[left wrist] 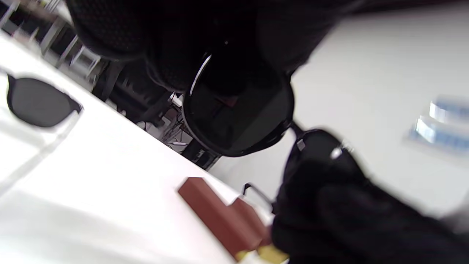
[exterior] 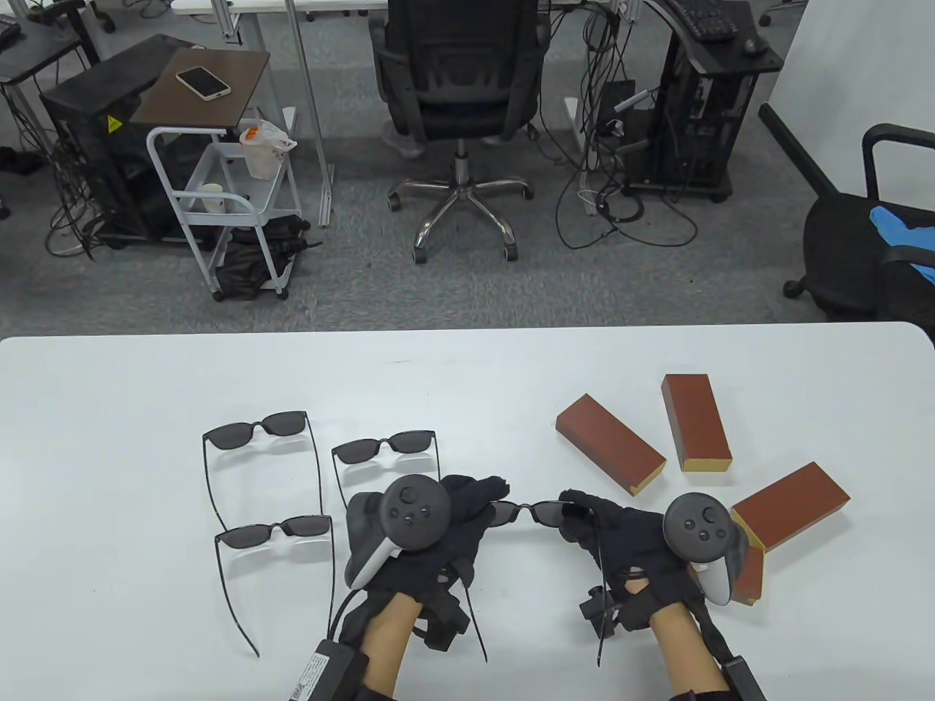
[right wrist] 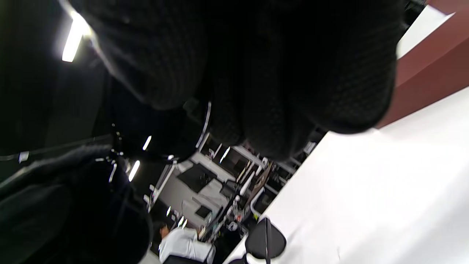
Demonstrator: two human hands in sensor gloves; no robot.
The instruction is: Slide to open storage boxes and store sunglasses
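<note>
Both hands hold one pair of black sunglasses [exterior: 524,512] between them, just above the table's near middle. My left hand [exterior: 482,500] grips its left lens end and my right hand [exterior: 577,515] grips its right lens end. In the left wrist view the held lens [left wrist: 238,113] sits under my fingers, with the right glove [left wrist: 329,205] on the other lens. In the right wrist view my fingers [right wrist: 256,73] cover the frame [right wrist: 161,139]. Three brown storage boxes lie to the right: [exterior: 610,442], [exterior: 695,422], [exterior: 789,504].
Three more sunglasses lie open on the left: [exterior: 256,431], [exterior: 383,447], [exterior: 274,531]. Another brown piece [exterior: 749,577] shows partly under my right tracker. The white table [exterior: 109,409] ends at the far edge, with office chairs and a cart beyond.
</note>
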